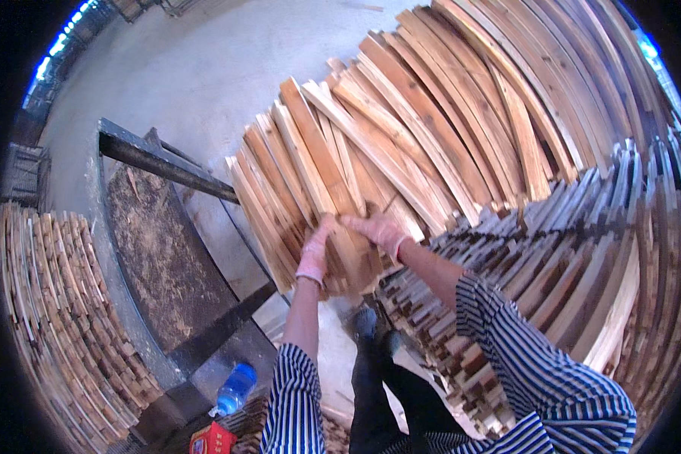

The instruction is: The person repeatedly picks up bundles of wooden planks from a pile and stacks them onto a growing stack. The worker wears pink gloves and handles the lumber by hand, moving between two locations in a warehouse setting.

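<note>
Both my hands wear pale pink gloves and are at the near ends of several wooden slats [346, 253] on a stack. My left hand [315, 251] grips them from the left side, thumb side up. My right hand [382, 232] grips from the right, its thumb pointing toward my left hand and its other fingers partly hidden. The gripped ends are smeared by motion. Beyond my hands, the stacked slats [424, 129] fan out to the far right, some lying crosswise over others.
On the left stands a dark metal frame [166, 159] around a bed of wood shavings [163, 250]. A blue bottle [236, 387] and a red box [213, 439] sit at the lower left. More stacked wood lies at far left [76, 318] and right [537, 287].
</note>
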Available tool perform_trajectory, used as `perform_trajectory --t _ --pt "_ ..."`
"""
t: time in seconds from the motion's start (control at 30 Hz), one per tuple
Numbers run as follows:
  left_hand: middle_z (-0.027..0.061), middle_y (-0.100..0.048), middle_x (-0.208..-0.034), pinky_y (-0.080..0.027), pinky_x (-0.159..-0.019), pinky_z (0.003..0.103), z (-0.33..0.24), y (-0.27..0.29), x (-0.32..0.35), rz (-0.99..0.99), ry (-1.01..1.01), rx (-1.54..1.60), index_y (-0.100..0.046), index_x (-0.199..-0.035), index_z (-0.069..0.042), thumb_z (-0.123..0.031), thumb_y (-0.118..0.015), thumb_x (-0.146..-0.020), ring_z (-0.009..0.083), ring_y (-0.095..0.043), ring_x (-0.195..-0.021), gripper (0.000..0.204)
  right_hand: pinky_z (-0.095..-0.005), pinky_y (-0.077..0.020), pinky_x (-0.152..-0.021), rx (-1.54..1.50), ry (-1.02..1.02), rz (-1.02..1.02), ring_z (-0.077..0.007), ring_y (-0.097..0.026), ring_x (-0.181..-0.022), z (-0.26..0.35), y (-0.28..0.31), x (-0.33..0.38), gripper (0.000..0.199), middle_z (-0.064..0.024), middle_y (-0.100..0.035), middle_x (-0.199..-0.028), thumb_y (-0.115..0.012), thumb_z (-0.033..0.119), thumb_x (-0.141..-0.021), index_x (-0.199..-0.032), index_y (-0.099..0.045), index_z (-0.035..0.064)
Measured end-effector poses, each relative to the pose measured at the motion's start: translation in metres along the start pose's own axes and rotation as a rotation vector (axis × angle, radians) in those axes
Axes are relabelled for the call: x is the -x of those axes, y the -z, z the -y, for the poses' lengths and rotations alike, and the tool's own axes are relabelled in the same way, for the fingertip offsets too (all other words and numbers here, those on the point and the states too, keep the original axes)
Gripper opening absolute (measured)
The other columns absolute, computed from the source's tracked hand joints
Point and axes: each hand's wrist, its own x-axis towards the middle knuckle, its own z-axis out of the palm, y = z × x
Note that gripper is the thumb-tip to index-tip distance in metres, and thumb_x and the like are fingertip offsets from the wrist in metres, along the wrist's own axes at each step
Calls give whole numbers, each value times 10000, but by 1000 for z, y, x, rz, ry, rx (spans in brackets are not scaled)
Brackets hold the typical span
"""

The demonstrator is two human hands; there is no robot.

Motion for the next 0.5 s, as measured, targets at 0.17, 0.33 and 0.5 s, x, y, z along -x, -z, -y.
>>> perform_trajectory --t 0.17,0.33,0.5 --pt "135 -585 -1381 -453 -1066 443 -35 -26 58 183 356 199 -521 -1439 -75 -714 -653 -836 293 -556 -1249 889 -341 -496 -976 -69 38 257 -228 -657 -1085 33 49 43 909 -141 -697 -1229 -677 758 -791 -1297 -665 3" --pt "131 -477 -1492 -443 -1087 491 -88 -65 73 299 154 360 -393 -1515 -105 -779 -620 -813 313 -490 -1331 1000 -351 -416 -1100 -473 343 464 -215 -540 -1277 92 87 75 655 -110 -597 -1407 -759 487 -853 -1351 -642 78" --pt "140 -590 -1366 -496 -1033 512 -153 -98 95 268 144 298 -438 -1476 -113 -609 -521 -933 321 -532 -1294 740 -290 -488 -1004 -317 248 524 -153 -612 -1170 164 126 100 381 -39 -688 -1272 -724 306 -879 -1206 -729 110"
